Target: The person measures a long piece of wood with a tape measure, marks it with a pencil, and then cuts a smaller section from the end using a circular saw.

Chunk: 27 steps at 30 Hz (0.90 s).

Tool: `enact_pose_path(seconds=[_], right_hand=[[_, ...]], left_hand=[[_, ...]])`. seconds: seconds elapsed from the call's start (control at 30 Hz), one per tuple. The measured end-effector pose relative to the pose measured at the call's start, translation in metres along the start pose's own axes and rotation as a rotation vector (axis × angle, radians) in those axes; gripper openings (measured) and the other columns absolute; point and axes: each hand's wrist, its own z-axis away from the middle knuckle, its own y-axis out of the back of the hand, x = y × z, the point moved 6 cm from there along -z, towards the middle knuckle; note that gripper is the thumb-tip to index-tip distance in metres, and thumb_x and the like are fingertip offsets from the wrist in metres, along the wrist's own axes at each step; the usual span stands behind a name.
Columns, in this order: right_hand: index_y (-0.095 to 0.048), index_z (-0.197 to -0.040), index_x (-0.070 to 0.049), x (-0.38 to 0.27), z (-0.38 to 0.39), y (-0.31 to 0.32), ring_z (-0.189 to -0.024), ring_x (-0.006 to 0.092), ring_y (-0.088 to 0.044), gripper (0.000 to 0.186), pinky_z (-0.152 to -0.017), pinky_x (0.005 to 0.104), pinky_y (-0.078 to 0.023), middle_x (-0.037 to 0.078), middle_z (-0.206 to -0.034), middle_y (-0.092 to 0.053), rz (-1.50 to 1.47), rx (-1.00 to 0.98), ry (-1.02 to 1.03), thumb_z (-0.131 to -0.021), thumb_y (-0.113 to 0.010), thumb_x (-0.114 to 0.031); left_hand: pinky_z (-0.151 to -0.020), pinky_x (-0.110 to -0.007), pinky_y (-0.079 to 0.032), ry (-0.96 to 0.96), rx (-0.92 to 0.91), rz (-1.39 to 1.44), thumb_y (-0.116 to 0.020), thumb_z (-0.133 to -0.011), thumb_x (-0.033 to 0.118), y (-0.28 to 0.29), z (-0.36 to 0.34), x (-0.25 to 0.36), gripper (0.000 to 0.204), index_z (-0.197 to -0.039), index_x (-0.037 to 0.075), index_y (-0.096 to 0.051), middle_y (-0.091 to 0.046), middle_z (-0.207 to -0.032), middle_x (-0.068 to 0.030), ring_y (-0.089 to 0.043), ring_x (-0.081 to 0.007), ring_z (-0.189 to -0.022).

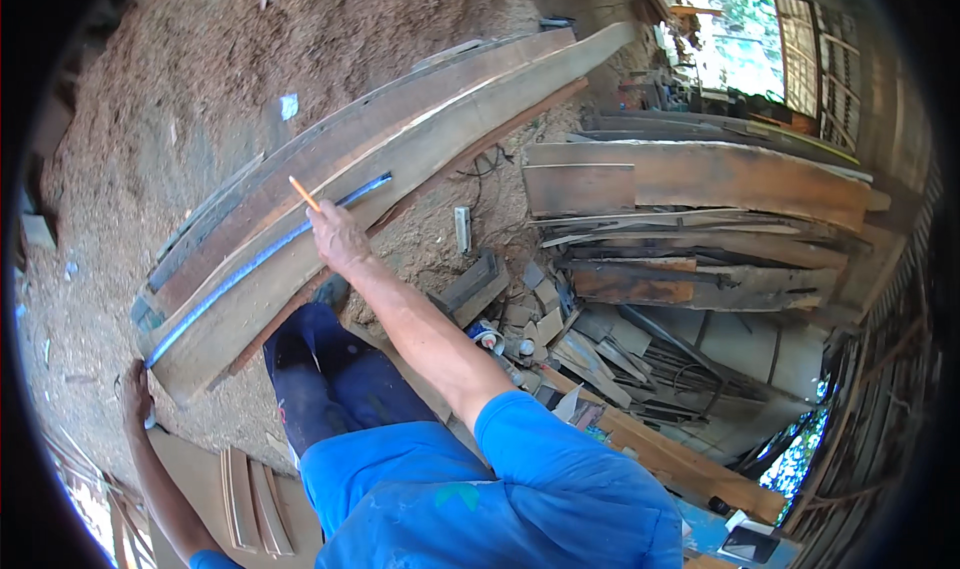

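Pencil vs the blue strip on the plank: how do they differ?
Color: the pencil is orange; the strip is blue.
Length: the pencil is short; the strip is far longer.
Support: the pencil is in the right hand; the strip lies along the plank, the left hand at its lower-left end.
Angle: the pencil points across the strip's line.
Shared: both are slim.

Daylit opening [742, 49] overexp. top R; rim blk, edges bent.

A measuring tape [268, 255] lies along the long board [440, 134], left hand [138, 397] at its left end, right hand [340, 239], pencil [303, 193] in it, farther along. Stacked planks [720, 179] lie to the right, wood scraps [590, 364] on their near side.
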Motion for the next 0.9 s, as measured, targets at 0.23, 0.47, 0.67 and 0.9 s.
enact_pose_path(seconds=[0.23, 0.47, 0.67, 0.9], right_hand=[[-0.063, -0.088, -0.004, 0.003, -0.021, -0.006, -0.090, 0.0334, -0.060, 0.008, -0.079, 0.0449, -0.053, 0.014, -0.094, -0.058, 0.118, 0.016, 0.006, -0.085, -0.059, -0.010], [-0.065, -0.082, -0.002, 0.019, -0.034, -0.017, -0.071, 0.0351, -0.063, 0.018, -0.064, 0.0475, -0.050, 0.018, -0.070, -0.062, -0.316, -0.112, -0.298, -0.090, -0.053, -0.014], [-0.061, -0.090, -0.008, -0.014, -0.037, 0.001, -0.088, 0.0349, -0.061, 0.011, -0.074, 0.0459, -0.052, 0.013, -0.092, -0.056, 0.137, -0.022, 0.218, -0.094, -0.059, -0.018], [-0.060, -0.094, -0.007, -0.017, -0.039, 0.003, -0.089, 0.0347, -0.060, 0.010, -0.075, 0.0460, -0.051, 0.012, -0.096, -0.055, 0.156, -0.037, 0.214, -0.091, -0.064, -0.015]], left_hand=[[-0.091, -0.045, -0.045, 0.052, -0.040, -0.061, -0.044, -0.103, 0.026, 0.005, 0.003, 0.012, 0.036, -0.114, -0.004, -0.060, -0.062, -0.108, -0.0286, -0.059, -0.0425, -0.105], [-0.104, -0.046, -0.044, -0.074, -0.201, -0.418, -0.056, -0.081, -0.005, -0.008, -0.002, 0.007, 0.062, -0.141, 0.009, -0.048, -0.054, -0.135, -0.0215, -0.053, -0.0413, -0.121], [-0.085, -0.049, -0.048, 0.072, 0.004, -0.105, -0.045, -0.103, 0.033, 0.019, 0.007, 0.053, 0.033, -0.107, 0.004, -0.061, -0.066, -0.104, -0.0217, -0.062, -0.0406, -0.102], [-0.085, -0.050, -0.048, 0.054, 0.021, -0.061, -0.046, -0.102, 0.031, 0.023, 0.008, 0.060, 0.032, -0.107, 0.003, -0.061, -0.066, -0.103, -0.0217, -0.061, -0.0419, -0.102]])
